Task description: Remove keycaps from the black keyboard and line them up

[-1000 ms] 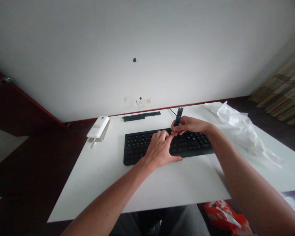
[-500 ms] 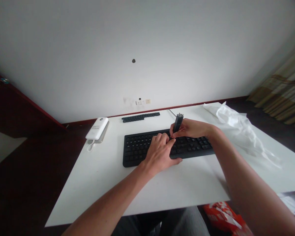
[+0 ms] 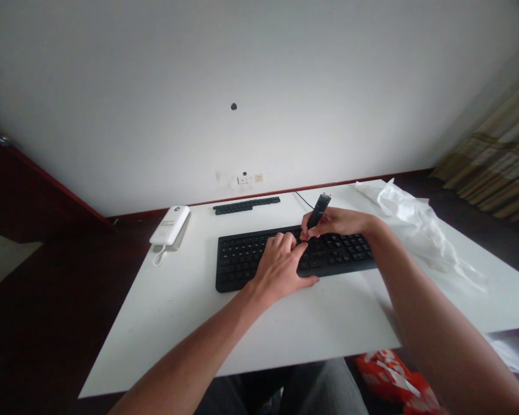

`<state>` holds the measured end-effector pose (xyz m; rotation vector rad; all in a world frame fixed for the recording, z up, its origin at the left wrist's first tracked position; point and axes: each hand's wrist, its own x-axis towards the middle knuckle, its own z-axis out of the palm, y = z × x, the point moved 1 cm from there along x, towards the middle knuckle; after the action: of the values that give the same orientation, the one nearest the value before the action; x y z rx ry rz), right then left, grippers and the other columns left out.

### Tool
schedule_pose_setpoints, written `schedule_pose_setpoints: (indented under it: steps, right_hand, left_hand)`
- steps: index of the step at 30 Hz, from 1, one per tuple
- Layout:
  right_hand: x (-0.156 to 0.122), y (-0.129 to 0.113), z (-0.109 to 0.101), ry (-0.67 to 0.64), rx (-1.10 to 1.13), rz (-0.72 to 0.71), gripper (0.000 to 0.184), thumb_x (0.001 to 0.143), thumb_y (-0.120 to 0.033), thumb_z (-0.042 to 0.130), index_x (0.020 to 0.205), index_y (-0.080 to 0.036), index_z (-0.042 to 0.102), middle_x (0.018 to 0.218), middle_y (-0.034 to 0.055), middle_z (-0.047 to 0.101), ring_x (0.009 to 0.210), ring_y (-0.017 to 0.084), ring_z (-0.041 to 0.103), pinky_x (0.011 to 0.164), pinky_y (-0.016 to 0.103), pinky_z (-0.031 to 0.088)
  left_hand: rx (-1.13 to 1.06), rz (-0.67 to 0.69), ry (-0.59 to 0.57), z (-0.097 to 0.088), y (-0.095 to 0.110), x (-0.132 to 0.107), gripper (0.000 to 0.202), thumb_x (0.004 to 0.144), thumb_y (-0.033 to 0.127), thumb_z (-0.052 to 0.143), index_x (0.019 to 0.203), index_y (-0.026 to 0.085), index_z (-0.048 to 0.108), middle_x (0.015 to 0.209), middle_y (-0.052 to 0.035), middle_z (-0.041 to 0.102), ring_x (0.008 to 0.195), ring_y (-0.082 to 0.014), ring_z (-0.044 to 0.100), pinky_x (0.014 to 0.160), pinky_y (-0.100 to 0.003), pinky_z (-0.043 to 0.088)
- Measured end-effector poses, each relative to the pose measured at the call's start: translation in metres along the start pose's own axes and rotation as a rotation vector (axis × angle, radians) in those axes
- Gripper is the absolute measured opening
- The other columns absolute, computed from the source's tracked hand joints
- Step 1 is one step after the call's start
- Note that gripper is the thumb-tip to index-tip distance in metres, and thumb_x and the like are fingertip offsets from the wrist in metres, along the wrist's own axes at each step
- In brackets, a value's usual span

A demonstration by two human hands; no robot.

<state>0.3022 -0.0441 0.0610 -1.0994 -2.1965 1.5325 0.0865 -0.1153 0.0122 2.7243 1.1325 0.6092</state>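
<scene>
A black keyboard (image 3: pixel 242 260) lies on the white table under both hands. My left hand (image 3: pixel 281 265) rests over its middle, with the fingers bent on the keys, the index finger reaching right and the thumb spread apart near the front edge. Right beside those fingertips, my right hand (image 3: pixel 328 222) is closed around a thick black stick-like tool (image 3: pixel 319 210), tilted with its top to the right. The tool's lower end points at the keys, where fingers hide it. Two strips of loose black keycaps (image 3: pixel 246 205) lie behind the keyboard.
A white power bank (image 3: pixel 171 226) with a short cable sits at the left on a flat grey object. Crumpled clear plastic (image 3: pixel 415 219) covers part of the right side. A thin black cable (image 3: pixel 303 200) runs behind the keyboard. Below the table edge is a red bag (image 3: pixel 389 374).
The black tool in my right hand has tilted further, its top moving right and slightly up. My left hand stays in nearly the same place on the keyboard.
</scene>
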Motion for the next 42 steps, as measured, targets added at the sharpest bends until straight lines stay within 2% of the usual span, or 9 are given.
schedule_pose_setpoints:
  steps: [9, 17, 21, 25, 29, 31, 37, 42]
  right_hand:
    - [0.0, 0.002, -0.001, -0.004, 0.033, 0.009, 0.031, 0.083, -0.046, 0.076, 0.098, -0.02, 0.074, 0.098, 0.0058, 0.076, 0.095, 0.024, 0.068, 0.082, 0.034, 0.049]
    - [-0.001, 0.016, -0.006, -0.026, 0.116, 0.041, 0.035, 0.082, -0.049, 0.077, 0.101, -0.02, 0.073, 0.107, 0.0074, 0.076, 0.108, 0.026, 0.068, 0.088, 0.035, 0.053]
    - [-0.001, 0.015, -0.006, -0.018, 0.087, 0.017, 0.035, 0.084, -0.049, 0.075, 0.103, -0.02, 0.073, 0.106, 0.0072, 0.076, 0.106, 0.026, 0.069, 0.087, 0.036, 0.054]
    - [0.001, 0.013, -0.006, 0.07, 0.053, -0.013, 0.035, 0.085, -0.051, 0.074, 0.1, -0.02, 0.072, 0.101, 0.0066, 0.076, 0.101, 0.025, 0.07, 0.084, 0.035, 0.054]
    - [0.003, 0.015, -0.008, 0.247, 0.058, -0.019, 0.037, 0.083, -0.052, 0.075, 0.098, -0.019, 0.071, 0.096, 0.0074, 0.077, 0.096, 0.025, 0.071, 0.082, 0.036, 0.055]
    - [0.004, 0.016, -0.008, 0.32, 0.064, -0.009, 0.037, 0.084, -0.053, 0.074, 0.098, -0.018, 0.07, 0.095, 0.0084, 0.077, 0.095, 0.026, 0.072, 0.082, 0.037, 0.056]
    - [0.01, 0.014, -0.005, 0.455, 0.088, -0.029, 0.038, 0.086, -0.052, 0.074, 0.101, -0.017, 0.069, 0.096, 0.0115, 0.078, 0.095, 0.027, 0.074, 0.085, 0.041, 0.058]
    - [0.016, 0.018, -0.002, 0.528, 0.115, -0.046, 0.041, 0.086, -0.052, 0.073, 0.107, -0.018, 0.066, 0.098, 0.0121, 0.079, 0.095, 0.028, 0.075, 0.085, 0.042, 0.057]
  left_hand:
    - [-0.001, 0.002, -0.003, 0.0, 0.0, 0.0, 0.071, 0.072, 0.063, 0.081, 0.128, 0.022, 0.066, 0.107, -0.0075, 0.055, 0.102, -0.0278, 0.05, 0.092, -0.043, 0.045]
    - [-0.002, 0.003, 0.002, 0.0, 0.0, 0.0, 0.071, 0.072, 0.063, 0.081, 0.13, 0.023, 0.065, 0.106, -0.0065, 0.054, 0.102, -0.0276, 0.049, 0.092, -0.043, 0.045]
    - [-0.006, 0.006, 0.004, 0.001, -0.001, 0.0, 0.072, 0.072, 0.064, 0.081, 0.129, 0.023, 0.065, 0.106, -0.0068, 0.054, 0.102, -0.0276, 0.049, 0.091, -0.043, 0.045]
    - [0.003, -0.002, 0.003, 0.002, 0.0, 0.0, 0.072, 0.071, 0.063, 0.082, 0.129, 0.024, 0.064, 0.109, -0.007, 0.055, 0.104, -0.0277, 0.05, 0.093, -0.044, 0.045]
    - [-0.007, -0.015, 0.03, 0.002, -0.006, 0.001, 0.087, 0.069, 0.072, 0.08, 0.137, 0.023, 0.057, 0.114, -0.0078, 0.055, 0.107, -0.0284, 0.051, 0.097, -0.045, 0.044]
    - [-0.011, -0.039, 0.067, -0.001, -0.013, 0.002, 0.09, 0.073, 0.075, 0.075, 0.141, 0.021, 0.054, 0.117, -0.0088, 0.055, 0.109, -0.0288, 0.051, 0.1, -0.046, 0.044]
    - [0.001, -0.144, 0.15, -0.007, -0.042, 0.004, 0.063, 0.085, 0.056, 0.074, 0.136, 0.023, 0.057, 0.118, -0.0082, 0.056, 0.112, -0.0278, 0.052, 0.101, -0.045, 0.046]
    - [-0.039, -0.153, 0.171, -0.008, -0.053, 0.005, 0.035, 0.089, 0.046, 0.071, 0.116, 0.024, 0.07, 0.111, -0.0071, 0.059, 0.109, -0.026, 0.054, 0.1, -0.044, 0.047]
